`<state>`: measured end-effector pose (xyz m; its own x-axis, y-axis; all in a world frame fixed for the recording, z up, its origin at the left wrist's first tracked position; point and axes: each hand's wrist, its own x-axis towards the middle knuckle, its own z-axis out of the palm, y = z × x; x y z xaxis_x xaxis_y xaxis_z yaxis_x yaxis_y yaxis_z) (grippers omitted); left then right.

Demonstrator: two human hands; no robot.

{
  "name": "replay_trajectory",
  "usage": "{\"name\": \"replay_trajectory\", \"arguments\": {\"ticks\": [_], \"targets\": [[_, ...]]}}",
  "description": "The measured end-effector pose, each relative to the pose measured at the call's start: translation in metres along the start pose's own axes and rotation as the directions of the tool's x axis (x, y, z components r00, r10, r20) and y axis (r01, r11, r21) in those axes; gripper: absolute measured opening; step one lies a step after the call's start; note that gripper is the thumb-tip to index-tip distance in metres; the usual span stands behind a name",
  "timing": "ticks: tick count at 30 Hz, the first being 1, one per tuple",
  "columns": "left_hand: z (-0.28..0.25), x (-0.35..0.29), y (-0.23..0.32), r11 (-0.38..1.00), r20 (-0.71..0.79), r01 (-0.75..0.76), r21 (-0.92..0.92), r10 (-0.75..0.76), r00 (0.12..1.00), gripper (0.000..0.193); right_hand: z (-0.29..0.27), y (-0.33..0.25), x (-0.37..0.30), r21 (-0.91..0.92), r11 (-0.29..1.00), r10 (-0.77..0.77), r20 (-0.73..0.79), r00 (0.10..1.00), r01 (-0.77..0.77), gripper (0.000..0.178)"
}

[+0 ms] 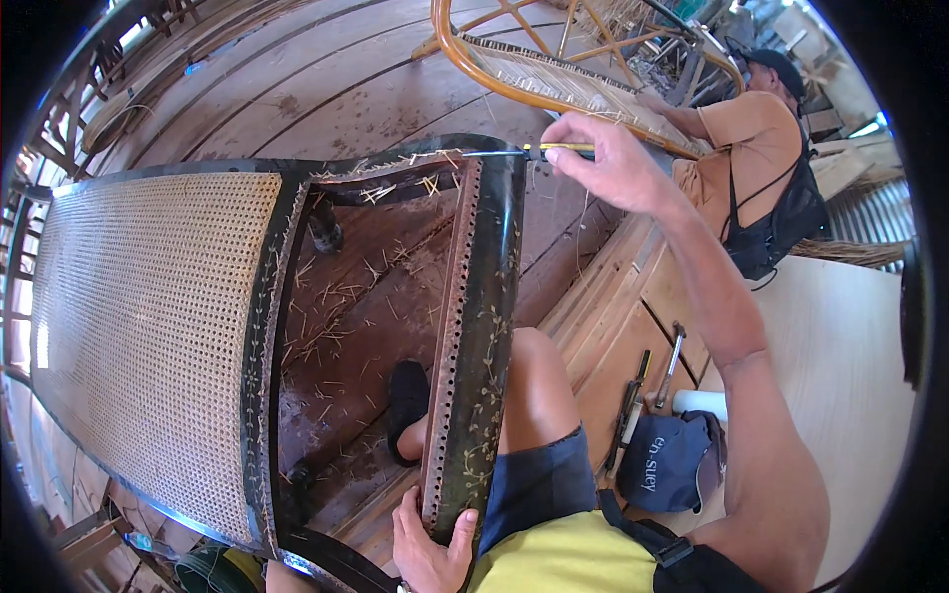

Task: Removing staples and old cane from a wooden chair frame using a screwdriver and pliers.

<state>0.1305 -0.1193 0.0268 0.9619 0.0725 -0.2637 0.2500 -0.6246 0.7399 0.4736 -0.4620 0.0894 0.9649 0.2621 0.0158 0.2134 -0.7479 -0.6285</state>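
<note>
A dark wooden chair frame with painted gold vines and a row of small holes lies before me, its near panel open. At the bottom, my left hand grips the frame's corner, thumb on the painted face. Farther away, my right hand is closed round the handle of a screwdriver, yellow and black with a thin shaft. Its tip reaches the far inner edge of the opening, where broken cane strands stick up. Woven cane fills the panel to the left.
Cane scraps litter the plank floor under the opening. Right of my leg lie a dark cap, a hammer, other hand tools and a white roll. Beyond, a person sits by a light wooden frame strung with cane.
</note>
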Motion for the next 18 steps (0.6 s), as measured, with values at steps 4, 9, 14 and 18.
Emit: {"name": "replay_trajectory", "arguments": {"ticks": [4,9,14,18], "targets": [[-0.008,0.051,-0.013,0.979,0.066,-0.137,-0.154,0.148,0.987,0.063,0.004,-0.011,0.002,0.155,0.979,-0.083,-0.286,0.955,0.131,0.022],[0.015,0.208,0.036,0.871,-0.149,-0.443,-0.213,0.419,0.895,0.051,0.019,0.005,-0.004,0.572,0.771,0.079,-0.522,0.849,0.28,0.021],[0.067,0.344,0.1,0.805,-0.345,-0.576,-0.139,0.506,0.79,0.068,0.021,-0.004,0.006,0.669,0.607,0.178,-0.64,0.747,0.429,0.03],[0.08,0.401,0.109,0.832,-0.289,-0.547,0.097,0.549,0.784,0.05,0.024,-0.006,0.022,0.467,0.806,0.019,-0.635,0.773,0.363,0.051]]}}
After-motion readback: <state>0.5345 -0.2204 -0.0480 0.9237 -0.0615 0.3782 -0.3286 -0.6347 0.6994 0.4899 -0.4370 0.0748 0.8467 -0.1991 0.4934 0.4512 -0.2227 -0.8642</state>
